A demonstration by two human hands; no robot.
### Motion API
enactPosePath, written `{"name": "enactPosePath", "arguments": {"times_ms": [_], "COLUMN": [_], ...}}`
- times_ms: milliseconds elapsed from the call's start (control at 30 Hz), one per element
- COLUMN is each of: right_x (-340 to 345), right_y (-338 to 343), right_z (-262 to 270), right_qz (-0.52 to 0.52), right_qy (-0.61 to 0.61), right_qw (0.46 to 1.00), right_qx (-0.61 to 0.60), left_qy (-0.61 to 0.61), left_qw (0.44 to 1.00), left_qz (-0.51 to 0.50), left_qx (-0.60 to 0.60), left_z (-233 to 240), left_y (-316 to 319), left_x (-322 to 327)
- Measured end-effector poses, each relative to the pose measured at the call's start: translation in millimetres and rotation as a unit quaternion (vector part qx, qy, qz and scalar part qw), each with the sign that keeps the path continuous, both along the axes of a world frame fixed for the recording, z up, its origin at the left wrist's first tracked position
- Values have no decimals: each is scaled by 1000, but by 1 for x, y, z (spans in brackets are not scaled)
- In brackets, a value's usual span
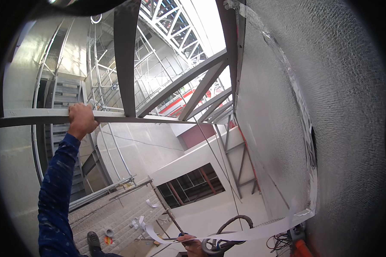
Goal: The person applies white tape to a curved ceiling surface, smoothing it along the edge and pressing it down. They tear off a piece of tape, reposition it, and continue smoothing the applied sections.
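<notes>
My left hand [83, 119] is closed over the pale top face of a grey steel beam [154, 120]. The paint-spotted blue sleeve reaches up to it from the lower left. At the bottom, my right hand [193, 246] is partly cut off by the picture's edge. Its curled fingers hold a long white strip [254, 235], probably tape backing, though the exact grip is partly hidden. From there the strip stretches right to the foil-faced insulation panel [263, 135]; its other end curls loosely leftward. Silver foil tape [297, 86] runs along the panel's curved joint.
Diagonal steel braces [183, 83] join the beam. Below lie a scaffold platform [115, 215], a tape roll [109, 233] and my shoe [93, 241]. A coiled hose [234, 221] hangs beside my right hand. An orange tool [301, 248] is lower right; metal stairs [67, 93] stand left.
</notes>
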State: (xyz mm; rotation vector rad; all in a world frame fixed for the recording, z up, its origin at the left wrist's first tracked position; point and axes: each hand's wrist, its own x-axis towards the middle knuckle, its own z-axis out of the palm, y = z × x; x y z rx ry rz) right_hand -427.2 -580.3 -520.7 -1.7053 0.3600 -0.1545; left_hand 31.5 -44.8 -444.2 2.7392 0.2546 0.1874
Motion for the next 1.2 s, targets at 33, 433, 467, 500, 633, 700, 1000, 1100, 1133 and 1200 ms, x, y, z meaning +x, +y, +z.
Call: {"name": "enactPosePath", "arguments": {"times_ms": [33,433,467,500,633,700,1000,1100,1133,1200], "right_x": [1,14,11,12,25,35,45,50,52,56], "right_y": [0,-9,-5,-3,-5,-16,41,69,73,72], "right_z": [0,-7,-9,-12,-30,-35,28,57,62,65], "right_qz": [1,50,43,32,9,5,-96,-60,-51,-39], "right_qy": [-4,-24,-41,-56,-28,17,16,11,10,5], "right_qw": [1000,996,998,995,999,998,994,997,998,998], "right_qx": [1,65,-6,-77,-15,59,57,46,48,50], "left_qy": [4,-4,0,5,14,-5,-24,-25,-46,2], "left_qw": [1000,1000,1000,1000,1000,1000,999,998,998,999], "left_qz": [1,1,-5,-4,6,8,5,-12,-11,-26], "left_qx": [-5,-14,-14,-10,-21,-6,-42,-52,-49,-44], "left_z": [1,3,4,6,11,10,0,21,31,60], "left_y": [0,1,1,1,2,2,0,3,4,3], "left_x": [0,-3,-3,-4,-5,-5,-3,-16,-25,-44]}}
